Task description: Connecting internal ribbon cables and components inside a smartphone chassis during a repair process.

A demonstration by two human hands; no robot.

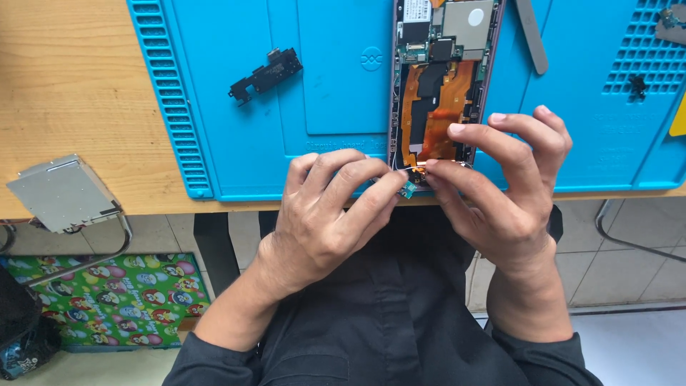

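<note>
Opened smartphone (439, 93), its back cover off and its orange flex cables, black connectors and silver shields laid bare, lies lengthwise on a bright blue rubber repair mat (336, 86) with its lower end at the mat's near edge. Both hands meet at that lower end. The left hand (329, 214) has its fingers (368, 189) curled in tight, thumb and forefinger pinched on a small teal circuit board (409, 189) that sticks out just past the phone's bottom edge. The right hand (511, 193) comes in from the other side; its thumb and forefinger close on the same little board and the orange tab beside it, while its other fingers (532, 129) arch loosely above the phone's frame, touching nothing that I can make out.

The mat sits on a pale wooden surface (71, 93). On the mat, well to the left of the phone, lies a small black plastic bracket (266, 73). A grey metal prying tool (532, 36) rests just right of the phone's upper part, and a tiny dark piece (637, 86) sits in the mat's gridded corner. A flat silver metal casing (64, 193) lies at the surface's left edge. Below, on the floor, is a green cartoon-print mat (107, 289).
</note>
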